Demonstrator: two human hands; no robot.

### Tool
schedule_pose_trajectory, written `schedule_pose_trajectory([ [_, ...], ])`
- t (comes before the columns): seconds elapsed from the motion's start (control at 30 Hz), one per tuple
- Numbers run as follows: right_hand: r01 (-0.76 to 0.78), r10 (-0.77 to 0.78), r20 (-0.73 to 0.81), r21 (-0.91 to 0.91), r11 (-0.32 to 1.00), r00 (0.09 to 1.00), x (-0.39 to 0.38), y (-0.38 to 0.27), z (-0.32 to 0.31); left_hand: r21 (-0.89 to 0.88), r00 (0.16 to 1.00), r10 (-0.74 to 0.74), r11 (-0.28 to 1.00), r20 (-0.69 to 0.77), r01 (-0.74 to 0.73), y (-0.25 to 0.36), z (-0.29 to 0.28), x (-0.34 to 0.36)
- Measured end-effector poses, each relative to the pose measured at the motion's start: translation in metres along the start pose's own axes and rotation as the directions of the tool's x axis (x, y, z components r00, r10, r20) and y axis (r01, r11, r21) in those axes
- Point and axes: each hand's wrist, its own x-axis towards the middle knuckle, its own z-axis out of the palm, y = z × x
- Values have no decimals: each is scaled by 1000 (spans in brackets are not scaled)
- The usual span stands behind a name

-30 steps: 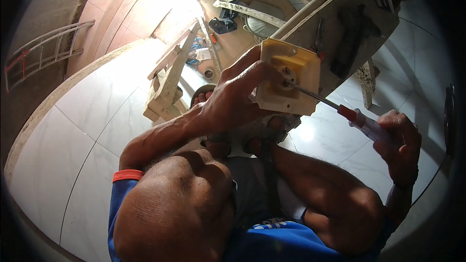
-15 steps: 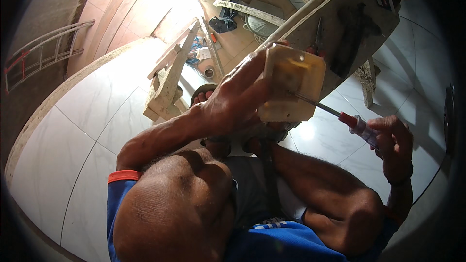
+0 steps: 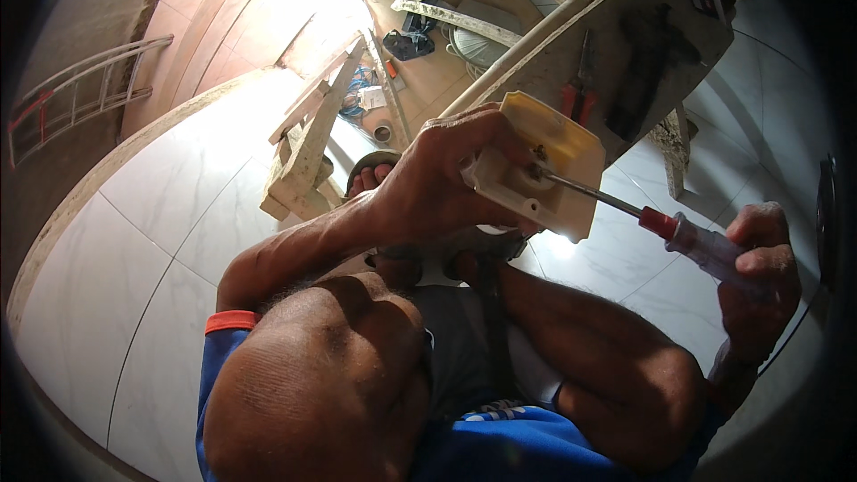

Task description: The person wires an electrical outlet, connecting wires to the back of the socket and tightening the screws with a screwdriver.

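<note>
Remotely, I saw the cream square plastic box [image 3: 576,156] tilt — the left hand [image 3: 446,165] gripped its left side. The right hand [image 3: 761,259], clasping the red-collared, clear-handled steel screwdriver [image 3: 659,221], had shifted farther right of the box — tip still inside, work there seemingly unbroken.

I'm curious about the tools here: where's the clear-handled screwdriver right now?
In the head view, right of centre: the screwdriver slants from the right-hand grip to the cream box in the left-hand grip, its tip inside.

Head-worn fisheye looks down over knees [image 3: 299,384]; left hand [image 3: 444,168], right hand [image 3: 763,272] close, tiled floor [image 3: 98,295] beyond.
</note>
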Motion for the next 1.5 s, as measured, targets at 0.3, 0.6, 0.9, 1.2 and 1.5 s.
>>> schedule_pose_trajectory([
  [0.3, 116, -124, -4, -332, 936, 992, -18, 3, -6, -217, 977, -140, 961, 158, 173, -6, -6, 1],
  [0.6, 46, 45, 157, -532, 845, 987, -33, 12, 4, -68, 994, -76, 994, 84, 81, -1, -3, -12],
  [0.9, -748, 678, 316, 301, 592, 664, -11, -1, 13, 117, 967, 235, 962, 94, -245, -1, -7, -4],
  [1.2, 364, -272, 243, -571, 736, 931, -5, 5, 29, 41, 972, 135, 988, 194, -146, -4, -8, -5],
  [1.5, -751, 633, 420, 481, 453, 650, -11, 12, 37, 249, 960, 257, 928, 114, -278, 7, -10, 1],
])
